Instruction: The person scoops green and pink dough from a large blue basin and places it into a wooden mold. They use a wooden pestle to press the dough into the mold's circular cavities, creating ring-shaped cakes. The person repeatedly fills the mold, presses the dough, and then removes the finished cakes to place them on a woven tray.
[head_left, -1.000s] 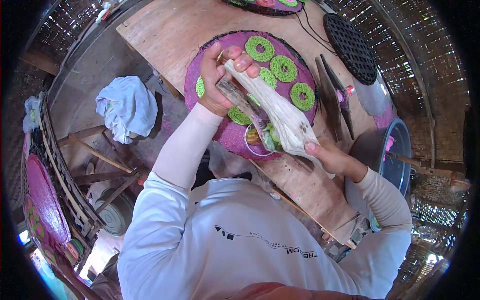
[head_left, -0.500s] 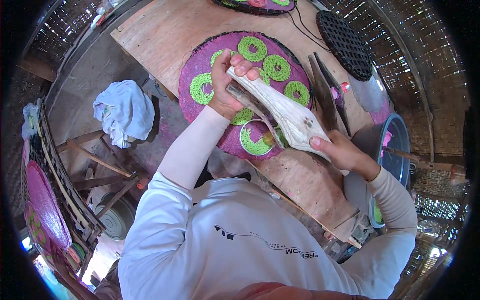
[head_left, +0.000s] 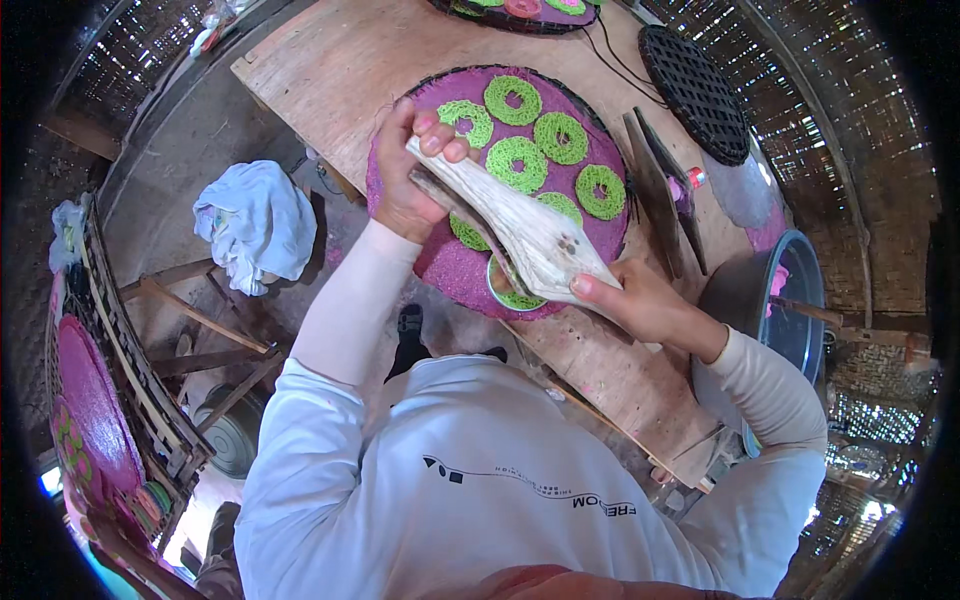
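My left hand grips the upper end of a wooden hand tool, made of a pale wood piece over a darker board. My right hand is closed round its lower end, thumb on top. The tool slants above a round pink tray holding several lacy green rings. Below the middle of the tool sits a metal ring on the tray, with green strands inside; the tool hides part of it.
The tray rests on a plywood table. Rightward are dark planks, a black woven mat and a large tub. A white cloth bundle lies left; more pink trays stand far left on a rack. Another tray is at the back.
Both hands and the tool have shifted left since half a second ago, covering more of the metal ring. Green strands showed more fully in that ring then. The grips look the same.
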